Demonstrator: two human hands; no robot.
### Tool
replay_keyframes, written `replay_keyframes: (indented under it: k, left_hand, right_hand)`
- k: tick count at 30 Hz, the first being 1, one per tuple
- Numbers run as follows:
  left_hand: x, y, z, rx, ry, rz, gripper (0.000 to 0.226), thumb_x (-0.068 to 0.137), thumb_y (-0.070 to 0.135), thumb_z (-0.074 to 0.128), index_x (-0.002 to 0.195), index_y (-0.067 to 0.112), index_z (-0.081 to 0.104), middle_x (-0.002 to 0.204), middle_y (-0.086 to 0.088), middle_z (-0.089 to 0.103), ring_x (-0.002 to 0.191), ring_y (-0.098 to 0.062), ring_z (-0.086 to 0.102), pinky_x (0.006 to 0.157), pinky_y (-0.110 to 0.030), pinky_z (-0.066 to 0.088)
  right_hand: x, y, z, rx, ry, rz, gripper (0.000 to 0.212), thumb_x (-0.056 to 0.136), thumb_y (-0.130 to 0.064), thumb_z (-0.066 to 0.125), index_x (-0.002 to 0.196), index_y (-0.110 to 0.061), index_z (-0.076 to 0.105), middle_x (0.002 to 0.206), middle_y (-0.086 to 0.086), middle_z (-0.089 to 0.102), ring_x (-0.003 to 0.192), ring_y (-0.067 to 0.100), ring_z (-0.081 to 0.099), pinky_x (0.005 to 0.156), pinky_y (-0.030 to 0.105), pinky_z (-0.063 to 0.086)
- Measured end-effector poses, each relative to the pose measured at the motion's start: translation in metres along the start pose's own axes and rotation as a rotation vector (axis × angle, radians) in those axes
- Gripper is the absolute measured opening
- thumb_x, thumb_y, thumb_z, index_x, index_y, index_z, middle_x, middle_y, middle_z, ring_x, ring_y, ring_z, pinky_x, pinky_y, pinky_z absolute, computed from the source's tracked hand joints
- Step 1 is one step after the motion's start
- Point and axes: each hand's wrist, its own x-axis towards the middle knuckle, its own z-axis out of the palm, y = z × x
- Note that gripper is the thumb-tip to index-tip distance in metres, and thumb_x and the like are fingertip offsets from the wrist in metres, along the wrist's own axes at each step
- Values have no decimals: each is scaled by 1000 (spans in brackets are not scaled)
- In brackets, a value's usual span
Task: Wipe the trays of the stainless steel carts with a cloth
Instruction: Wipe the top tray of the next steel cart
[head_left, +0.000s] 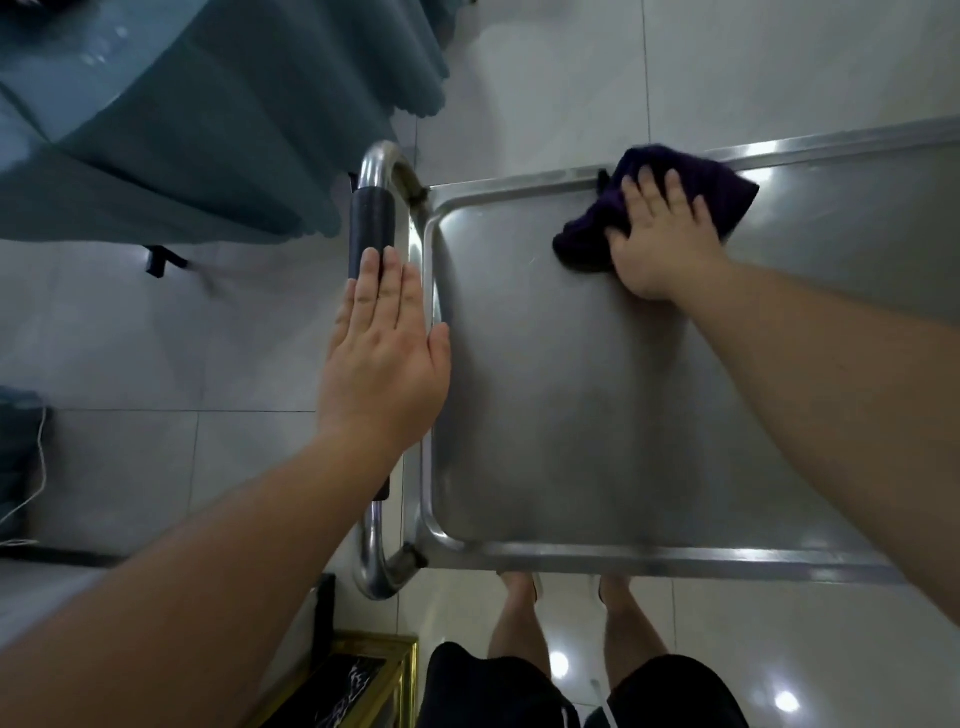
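One shallow stainless steel cart tray (597, 389) fills the view; the left hand (384, 358), fingers straight, seemingly steadies the curved steel handle (371, 218), while the right hand (662, 244), fingers spread flat, presses the crumpled dark purple cloth (675, 182) at the far rim

No readable text, labels or numbers anywhere

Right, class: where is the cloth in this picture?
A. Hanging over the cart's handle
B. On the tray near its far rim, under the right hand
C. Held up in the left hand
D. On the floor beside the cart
B: the right hand lies flat on the dark cloth, pressing it onto the tray near the far rim, while the left hand is flat over the handle and holds nothing.
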Motion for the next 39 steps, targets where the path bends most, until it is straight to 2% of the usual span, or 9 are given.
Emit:
replay_keyframes:
  k: [4,9,14,18,23,27,30,35,39]
  left_hand:
    - [-1,0,0,-16,-4,-2,67,114,42,21,169,9,2,177,-8,-9,162,-18,-17,131,-38,-10]
    - [0,-4,5,-26,18,9,66,114,43,21,169,10,7,178,-8,-4,163,-18,-13,131,-40,-6]
    - [0,-8,13,-29,40,0,67,113,49,16,169,13,10,178,-6,0,163,-16,-10,132,-45,2]
    - [1,-6,11,-6,22,-14,69,112,49,15,169,11,11,178,-7,-1,163,-16,-11,132,-45,0]
    - [0,2,3,25,14,-39,72,109,47,16,168,7,13,178,-10,1,163,-19,-9,131,-39,-5]
    - [-1,3,0,36,5,-28,66,113,40,25,168,6,12,177,-11,1,163,-20,-10,132,-42,-4]
    - [1,3,2,49,14,-30,66,113,39,29,168,7,12,178,-10,0,163,-19,-10,132,-40,-6]
    - [2,-2,6,43,24,-33,65,112,36,29,169,12,11,178,-7,1,163,-17,-9,131,-41,-2]
    - [1,-2,6,44,27,-31,69,108,42,22,169,11,13,178,-7,3,163,-17,-7,132,-43,1]
  right_hand:
    - [-85,22,39,-55,39,-108,69,105,-54,23,166,-26,8,174,-5,-2,159,22,-5,127,48,-1]
    - [-235,64,103,-110,53,-184,72,100,-52,31,163,-17,28,170,3,24,158,28,15,126,55,16]
    - [-321,97,143,-153,-2,-156,71,101,-52,34,163,-18,26,170,1,25,159,25,15,122,57,26]
    - [-282,98,126,-129,17,-148,71,101,-53,28,165,-21,21,171,0,20,159,24,10,125,55,20]
    - [-155,89,63,-49,141,-101,69,102,-50,30,164,-21,26,171,1,21,158,27,15,126,51,13]
    - [-40,82,9,-2,72,-2,68,105,-55,22,166,-27,9,174,-6,-1,159,21,-3,127,48,-2]
    - [3,81,-18,4,28,13,69,105,-56,19,166,-28,0,173,-7,-11,159,22,-10,127,49,-4]
    - [-22,86,-13,-7,26,-30,70,105,-56,20,166,-27,2,173,-6,-8,159,20,-9,127,48,-4]
    - [-122,106,29,-31,105,-109,70,103,-51,24,165,-20,18,173,1,12,159,27,7,127,50,7]
